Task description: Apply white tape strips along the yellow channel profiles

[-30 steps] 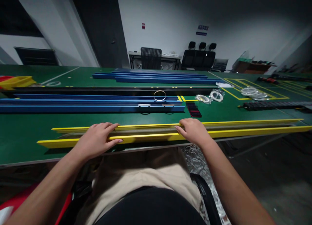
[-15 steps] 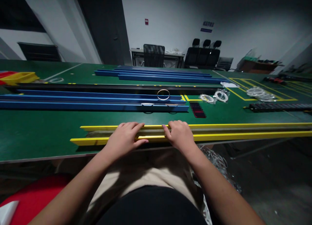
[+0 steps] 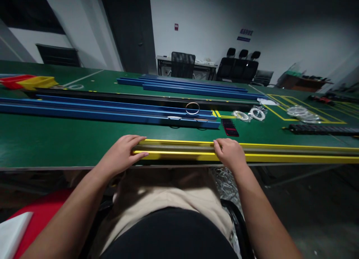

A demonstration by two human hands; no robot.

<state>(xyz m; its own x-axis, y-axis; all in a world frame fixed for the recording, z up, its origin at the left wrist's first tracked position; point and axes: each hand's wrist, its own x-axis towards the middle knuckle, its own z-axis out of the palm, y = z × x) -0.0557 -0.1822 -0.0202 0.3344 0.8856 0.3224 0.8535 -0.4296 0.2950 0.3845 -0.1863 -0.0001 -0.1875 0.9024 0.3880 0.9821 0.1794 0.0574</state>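
Yellow rail (image 3: 280, 152): long, lay along the green table's (image 3: 56, 143) near edge. Left hand (image 3: 120, 154) rested flat on its end, fingers open; right hand (image 3: 231, 154) fingers curled over it. Step judged: lengthwise positioning. Any further shift called for both hands moving together.

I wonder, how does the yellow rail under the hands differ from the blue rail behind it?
The yellow rail lies along the near edge of the green table; the blue rail lies farther back. The left hand and right hand rest on the yellow rail; no hand touches the blue rail. The yellow rail runs out of view rightward, the blue rail leftward. Both are long, narrow and lie flat.
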